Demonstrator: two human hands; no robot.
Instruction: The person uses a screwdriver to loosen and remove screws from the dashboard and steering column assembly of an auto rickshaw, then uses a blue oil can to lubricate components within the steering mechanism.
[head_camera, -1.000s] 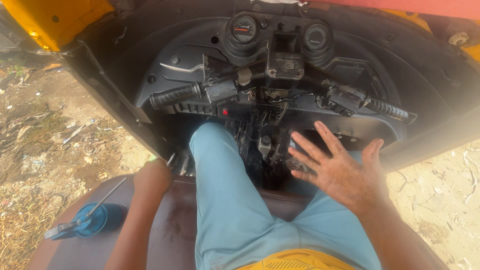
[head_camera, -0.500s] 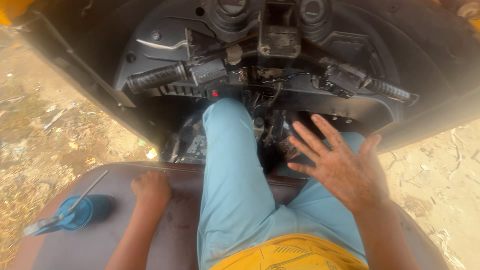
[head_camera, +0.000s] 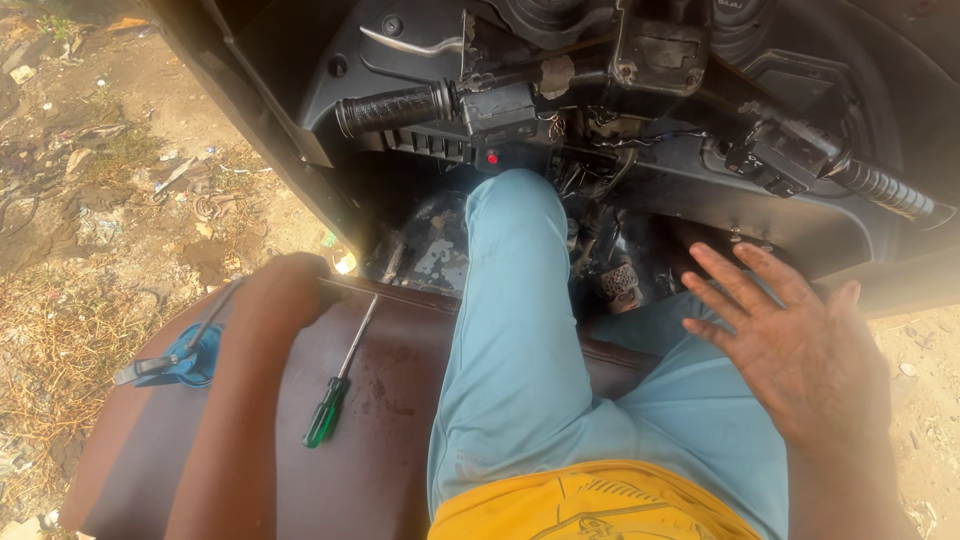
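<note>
Screwdriver (head_camera: 338, 385), green-handled with slim steel shaft, lies on brown vinyl seat (head_camera: 150, 440) beside fisted left hand (head_camera: 285, 290); right hand (head_camera: 800, 350) spread.

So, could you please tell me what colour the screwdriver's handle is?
Green: the screwdriver handle shows clearly in the head view, lying on the brown seat.

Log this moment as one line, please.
left hand: fist on brown vinyl seat | green-handled screwdriver: lying beside it | right hand: open, fingers spread above light-blue trouser leg
</note>
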